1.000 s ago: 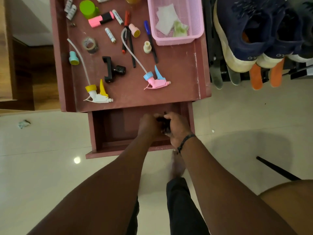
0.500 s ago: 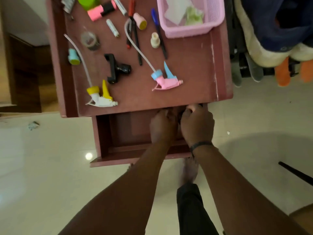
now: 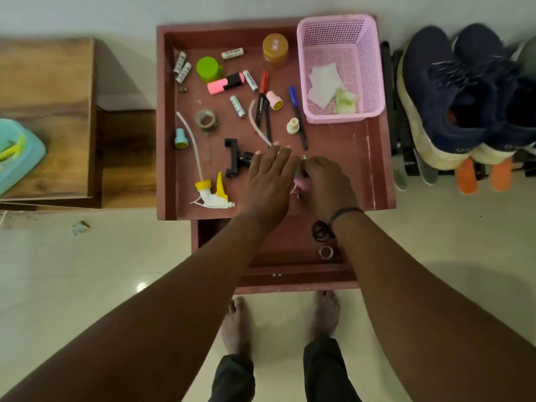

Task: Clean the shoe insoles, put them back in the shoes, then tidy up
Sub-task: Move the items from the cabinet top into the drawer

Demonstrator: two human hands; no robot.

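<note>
My right hand [image 3: 326, 184] curls over the pink spray nozzle [image 3: 300, 184] on the maroon table top [image 3: 342, 146] and grips it; the nozzle is mostly hidden. My left hand [image 3: 268, 181] lies beside it with straight fingers, reaching over the table near the nozzle's tube [image 3: 258, 129]. Below the table edge the drawer [image 3: 290, 281] stands pulled out, with black hair ties [image 3: 320, 232] and a small ring [image 3: 325, 252] in it. Dark blue shoes [image 3: 452, 94] sit on a rack at the right, with orange insoles [image 3: 465, 177] sticking out under them.
On the table lie a yellow-white spray nozzle [image 3: 213, 194], a black clamp [image 3: 233, 158], markers, batteries, a tape roll [image 3: 206, 120], a green cup [image 3: 207, 68] and a pink basket [image 3: 339, 68] with wipes. A wooden cabinet [image 3: 46, 117] stands left. My bare feet are on the tiled floor.
Both hands have left the open drawer and moved up onto the table top. The right hand now grips the pink nozzle. The hair ties lie in the drawer.
</note>
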